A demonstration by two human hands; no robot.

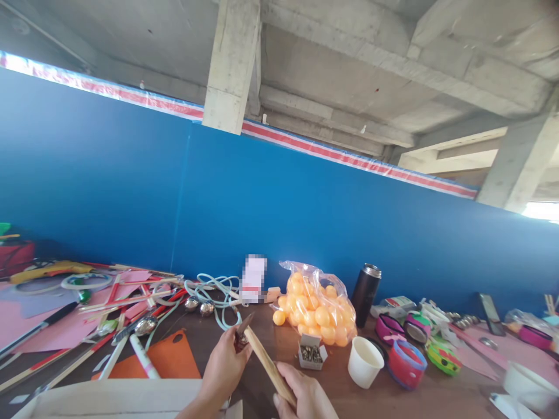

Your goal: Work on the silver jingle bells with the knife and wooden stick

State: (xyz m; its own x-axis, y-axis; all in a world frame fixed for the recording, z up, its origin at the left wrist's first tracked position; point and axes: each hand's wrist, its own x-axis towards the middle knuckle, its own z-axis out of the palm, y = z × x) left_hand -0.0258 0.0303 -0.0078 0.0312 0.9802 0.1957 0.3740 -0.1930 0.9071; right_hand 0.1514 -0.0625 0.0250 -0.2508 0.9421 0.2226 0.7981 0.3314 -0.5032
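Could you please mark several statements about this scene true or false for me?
1. The left hand and right hand both hold something. True.
2. A black bottle stands right of a bag of orange balls. True.
3. The right hand grips that bottle. False: it grips a wooden stick.
4. A white cup stands right of a small box of metal pieces. True.
5. That cup is upside down. False: its open mouth faces upward.

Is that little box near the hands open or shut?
Open: the little box has a flap standing out, and small metal pieces show inside.
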